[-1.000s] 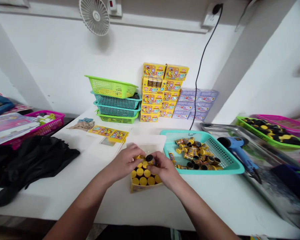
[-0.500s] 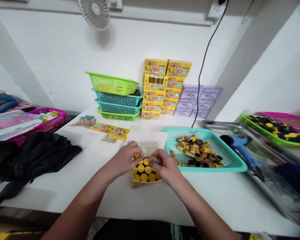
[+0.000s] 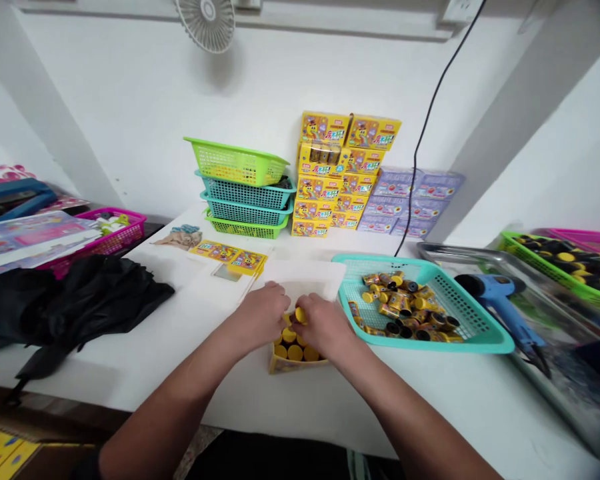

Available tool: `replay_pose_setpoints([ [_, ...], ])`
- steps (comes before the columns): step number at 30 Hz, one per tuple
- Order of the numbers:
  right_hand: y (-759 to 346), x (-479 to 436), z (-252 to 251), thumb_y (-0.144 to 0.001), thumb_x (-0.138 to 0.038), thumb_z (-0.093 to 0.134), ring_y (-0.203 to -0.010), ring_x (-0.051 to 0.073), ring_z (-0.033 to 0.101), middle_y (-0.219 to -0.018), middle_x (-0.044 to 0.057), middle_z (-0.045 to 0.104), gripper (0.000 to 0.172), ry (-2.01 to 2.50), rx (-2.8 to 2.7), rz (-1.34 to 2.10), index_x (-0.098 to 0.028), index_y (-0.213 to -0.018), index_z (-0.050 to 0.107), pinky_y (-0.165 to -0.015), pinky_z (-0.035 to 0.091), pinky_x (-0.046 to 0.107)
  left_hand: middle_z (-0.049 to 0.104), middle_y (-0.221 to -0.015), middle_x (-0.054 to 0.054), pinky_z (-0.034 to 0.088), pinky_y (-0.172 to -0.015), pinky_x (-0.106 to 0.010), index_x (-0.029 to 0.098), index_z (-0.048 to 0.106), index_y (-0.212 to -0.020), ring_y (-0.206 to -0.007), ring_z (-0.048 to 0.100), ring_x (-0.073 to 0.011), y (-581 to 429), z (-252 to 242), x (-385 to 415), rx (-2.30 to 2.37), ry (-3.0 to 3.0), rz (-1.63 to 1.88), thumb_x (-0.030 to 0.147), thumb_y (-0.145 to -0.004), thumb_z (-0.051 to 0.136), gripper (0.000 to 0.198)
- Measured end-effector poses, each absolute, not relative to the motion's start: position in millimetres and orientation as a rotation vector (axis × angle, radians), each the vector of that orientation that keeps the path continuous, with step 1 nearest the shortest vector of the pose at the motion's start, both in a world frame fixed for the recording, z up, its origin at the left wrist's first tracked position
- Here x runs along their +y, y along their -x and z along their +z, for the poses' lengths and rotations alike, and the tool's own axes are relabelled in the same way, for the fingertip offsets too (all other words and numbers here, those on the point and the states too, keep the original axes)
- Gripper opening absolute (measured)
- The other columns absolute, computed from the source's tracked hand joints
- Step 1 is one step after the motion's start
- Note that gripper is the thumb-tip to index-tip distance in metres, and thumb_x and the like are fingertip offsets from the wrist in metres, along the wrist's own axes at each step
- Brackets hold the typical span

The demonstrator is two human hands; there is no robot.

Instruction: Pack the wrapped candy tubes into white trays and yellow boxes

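Note:
My hands meet over a yellow cardboard box (image 3: 291, 367) packed with upright yellow-capped canisters (image 3: 295, 353). My right hand (image 3: 323, 327) grips a single yellow-capped canister (image 3: 301, 315) just above the rows. My left hand (image 3: 260, 315) rests against the far side of the box, and its fingers partly hide the rows. Whether it holds anything cannot be seen. To the right stands a teal plastic basket (image 3: 425, 340) holding loose, labelled canisters (image 3: 403, 308), some with black ends.
A white sheet (image 3: 305, 277) lies behind the box. Stacked baskets (image 3: 243, 193) and yellow cartons (image 3: 330, 180) stand by the wall. A blue heat gun (image 3: 495, 300) lies on a metal tray (image 3: 460, 253) at right. Black cloth (image 3: 85, 300) lies at left.
The canister in my right hand has turned, now showing its yellow cap, and has moved down towards the box. My hands are closer together. The whole view has shifted slightly.

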State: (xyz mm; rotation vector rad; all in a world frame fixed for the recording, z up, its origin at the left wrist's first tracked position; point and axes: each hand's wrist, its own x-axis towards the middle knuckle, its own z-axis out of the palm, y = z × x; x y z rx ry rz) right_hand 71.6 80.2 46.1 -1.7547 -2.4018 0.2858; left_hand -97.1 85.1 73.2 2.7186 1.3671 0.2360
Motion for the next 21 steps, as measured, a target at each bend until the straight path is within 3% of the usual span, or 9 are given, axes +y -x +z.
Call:
replay_pose_setpoints([
  [4, -63.9, 85.1, 39.0, -0.073, -0.028, 0.071, -0.089, 0.024, 0.064, -0.102, 0.011, 0.066, 0.034, 1.763, -2.367, 0.459, -0.017, -0.104, 0.063, -0.070, 0.040, 0.029, 0.063, -0.085, -0.006, 0.044, -0.071, -0.030, 0.018, 0.062, -0.078, -0.086, 0.059, -0.0207, 115.1, 74.9, 81.8, 1.325, -2.552, 0.568, 0.010, -0.077, 0.055, 0.011],
  [8, -60.9, 84.6, 34.7, -0.069, -0.025, 0.072, -0.087, 0.023, 0.064, -0.097, 0.009, 0.069, 0.043, 1.752, -2.236, 0.637, -0.019, -0.109, 0.059, -0.067, 0.040, 0.028, 0.058, -0.071, 0.000, 0.038, -0.062, -0.026, 0.020, 0.056, -0.071, -0.067, 0.054, -0.0141, 130.2, 68.2, 81.3, 1.500, -2.296, 0.962, 0.025, -0.086, 0.051, 0.017],
  [11, -57.3, 86.8, 33.6, -0.072, -0.024, 0.069, -0.087, 0.024, 0.065, -0.096, 0.010, 0.069, 0.032, 1.764, -2.227, 0.614, -0.018, -0.102, 0.059, -0.066, 0.040, 0.028, 0.057, -0.069, 0.001, 0.037, -0.061, -0.027, 0.020, 0.051, -0.070, -0.064, 0.053, -0.0149, 131.0, 59.6, 83.3, 1.742, -2.082, 0.955, 0.044, -0.082, 0.059, 0.028],
  [14, -50.4, 89.5, 30.9, -0.073, -0.021, 0.069, -0.090, 0.025, 0.065, -0.096, 0.012, 0.070, 0.032, 1.791, -2.208, 0.582, -0.017, -0.102, 0.058, -0.068, 0.041, 0.029, 0.062, -0.084, -0.002, 0.042, -0.064, -0.030, 0.020, 0.052, -0.091, -0.069, 0.059, -0.0184, 124.5, 50.0, 84.9, 1.880, -1.857, 0.835, 0.054, -0.071, 0.068, 0.043],
  [17, -45.2, 84.4, 28.4, -0.073, -0.023, 0.071, -0.089, 0.025, 0.066, -0.095, 0.011, 0.070, 0.044, 1.759, -2.077, 0.696, -0.017, -0.114, 0.055, -0.070, 0.043, 0.030, 0.064, -0.097, -0.007, 0.046, -0.066, -0.031, 0.018, 0.048, -0.111, -0.074, 0.063, -0.0210, 117.3, 38.0, 86.7, 1.764, -1.698, 0.767, 0.046, -0.064, 0.071, 0.059],
  [19, -48.2, 76.0, 29.2, -0.074, -0.025, 0.071, -0.087, 0.023, 0.065, -0.098, 0.010, 0.069, 0.054, 1.705, -1.957, 0.728, -0.019, -0.123, 0.051, -0.071, 0.045, 0.030, 0.066, -0.094, -0.006, 0.047, -0.066, -0.031, 0.017, 0.050, -0.111, -0.076, 0.064, -0.0221, 114.6, 30.1, 89.0, 1.630, -1.641, 0.752, 0.038, -0.062, 0.070, 0.057],
  [21, -60.8, 67.2, 33.1, -0.076, -0.027, 0.069, -0.082, 0.020, 0.064, -0.099, 0.008, 0.068, 0.048, 1.625, -1.866, 0.655, -0.021, -0.121, 0.054, -0.071, 0.046, 0.029, 0.067, -0.090, -0.004, 0.048, -0.066, -0.031, 0.018, 0.053, -0.106, -0.078, 0.065, -0.0236, 114.0, 24.9, 92.1, 1.559, -1.608, 0.779, 0.034, -0.061, 0.067, 0.050],
])
